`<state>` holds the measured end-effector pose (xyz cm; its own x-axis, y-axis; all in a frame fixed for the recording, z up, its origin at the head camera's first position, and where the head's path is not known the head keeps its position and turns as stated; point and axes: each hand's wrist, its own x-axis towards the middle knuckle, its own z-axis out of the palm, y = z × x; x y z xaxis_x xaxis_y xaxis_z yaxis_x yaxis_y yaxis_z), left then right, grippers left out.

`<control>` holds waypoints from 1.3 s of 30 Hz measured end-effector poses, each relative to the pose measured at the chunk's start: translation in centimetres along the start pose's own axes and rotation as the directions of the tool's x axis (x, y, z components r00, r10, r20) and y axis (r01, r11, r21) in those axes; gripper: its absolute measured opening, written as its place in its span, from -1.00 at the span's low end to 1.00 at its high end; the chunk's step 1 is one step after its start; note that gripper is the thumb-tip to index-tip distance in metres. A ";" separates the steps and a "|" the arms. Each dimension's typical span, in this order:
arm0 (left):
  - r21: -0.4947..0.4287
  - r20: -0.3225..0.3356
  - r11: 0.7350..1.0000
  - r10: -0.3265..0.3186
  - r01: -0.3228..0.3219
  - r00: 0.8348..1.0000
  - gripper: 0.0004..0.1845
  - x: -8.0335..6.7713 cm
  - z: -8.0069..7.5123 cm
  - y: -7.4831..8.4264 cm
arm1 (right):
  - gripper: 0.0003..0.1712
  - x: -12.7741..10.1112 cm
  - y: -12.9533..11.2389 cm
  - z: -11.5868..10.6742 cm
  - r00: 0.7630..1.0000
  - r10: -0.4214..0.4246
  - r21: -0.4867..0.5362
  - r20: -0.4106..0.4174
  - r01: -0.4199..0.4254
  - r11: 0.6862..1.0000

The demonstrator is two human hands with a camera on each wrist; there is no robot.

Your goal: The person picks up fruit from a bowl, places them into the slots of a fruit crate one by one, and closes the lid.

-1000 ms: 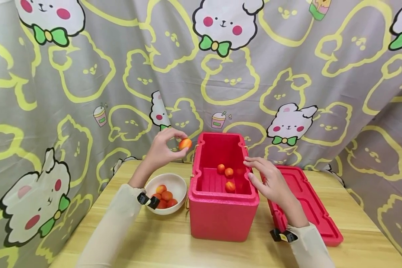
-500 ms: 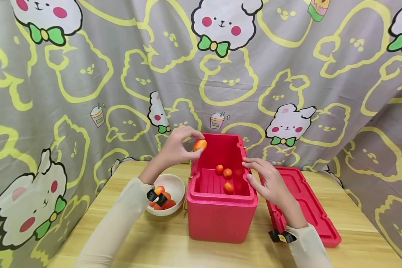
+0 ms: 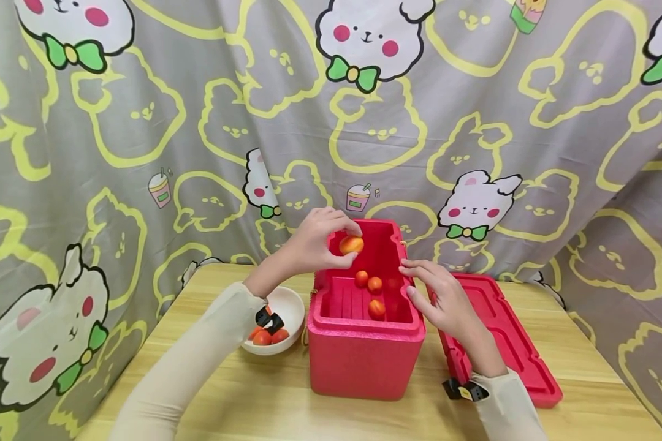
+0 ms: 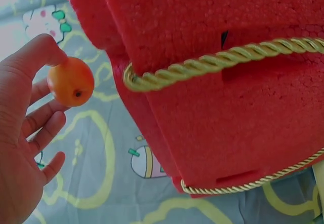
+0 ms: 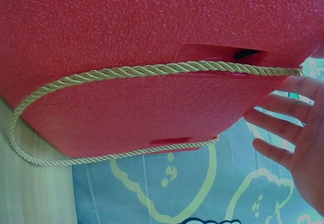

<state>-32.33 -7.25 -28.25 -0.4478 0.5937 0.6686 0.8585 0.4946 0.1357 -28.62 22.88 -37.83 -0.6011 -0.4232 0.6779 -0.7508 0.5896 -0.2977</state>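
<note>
Red foam box (image 3: pixel 364 349) sat open on the wooden tabletop (image 3: pixel 287 404), and we saw three small fruits (image 3: pixel 376 307) lying inside it. Left hand (image 3: pixel 317 242) pinched an orange fruit (image 3: pixel 351 245) in thumb and fingertips, held above the box's left rear rim. Right hand (image 3: pixel 438 297) had fingers straight and relaxed beside the box's right rim, holding nothing. White bowl (image 3: pixel 292 306) with more fruit stood just left of the box; the red lid (image 3: pixel 507 343) lay on the right. Yellow rope handle (image 4: pixel 212 64) ran along the box side.
</note>
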 end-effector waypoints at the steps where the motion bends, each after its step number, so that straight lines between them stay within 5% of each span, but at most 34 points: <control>1: 0.010 0.009 1.000 0.008 -0.008 1.000 -0.72 0.1 0.1 0.1 | -0.51 0.0 0.0 0.0 1.000 0.000 -0.001 0.000 0.000 1.000; 17: 0.196 0.159 0.976 0.063 -0.095 0.985 -0.68 0.7 0.7 0.8 | -0.54 0.1 -0.2 -0.1 1.000 -0.009 -0.001 -0.005 0.009 1.000; 39: 0.224 0.237 0.970 0.040 -0.095 0.971 -0.68 -0.3 1.8 0.0 | -0.52 0.0 -0.1 -0.1 1.000 0.002 0.008 -0.004 -0.002 1.000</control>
<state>-32.69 -6.30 -29.73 -0.4598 0.7465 0.4809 0.8188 0.5660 -0.0957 -28.48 22.87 -37.70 -0.6013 -0.4194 0.6802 -0.7521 0.5845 -0.3045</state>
